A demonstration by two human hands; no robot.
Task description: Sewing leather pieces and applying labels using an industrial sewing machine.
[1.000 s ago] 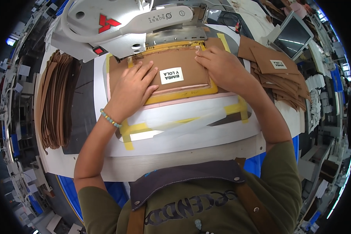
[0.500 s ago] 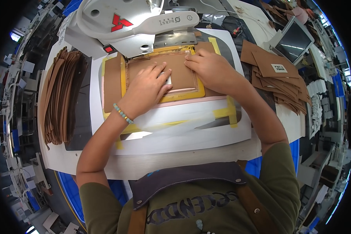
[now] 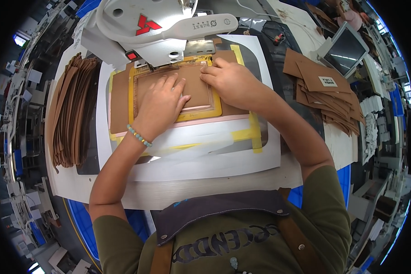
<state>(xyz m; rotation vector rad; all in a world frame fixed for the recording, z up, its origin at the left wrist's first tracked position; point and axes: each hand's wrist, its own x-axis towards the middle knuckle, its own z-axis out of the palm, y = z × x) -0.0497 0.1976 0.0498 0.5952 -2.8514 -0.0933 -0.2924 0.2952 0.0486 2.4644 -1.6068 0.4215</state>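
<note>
My left hand (image 3: 159, 106) lies flat with fingers stretched over a brown panel (image 3: 194, 84), which shows inside a yellow rectangular frame (image 3: 132, 93). A beaded bracelet circles that wrist. My right hand (image 3: 230, 83) has bent fingers drawn together at the frame's upper right corner, and its palm covers part of the frame's right side. The frame rests on a larger brown piece (image 3: 119, 102), taped to a white sheet (image 3: 205, 166). The head of a white sewing machine (image 3: 155, 41) stands over the far edge of the frame; its needle cannot be made out.
A thick stack of brown pieces (image 3: 73, 114) stands at the left. On the right lies a fanned pile of brown panels (image 3: 324, 91) with a white label (image 3: 327, 81) on top. Behind it is a screen (image 3: 345, 50). A co-worker (image 3: 349, 16) shows at the far right.
The frame, brown panels and white sheet have shifted left under the machine. Both my hands have moved left with them, and the white patch beside my left fingers is no longer visible.
</note>
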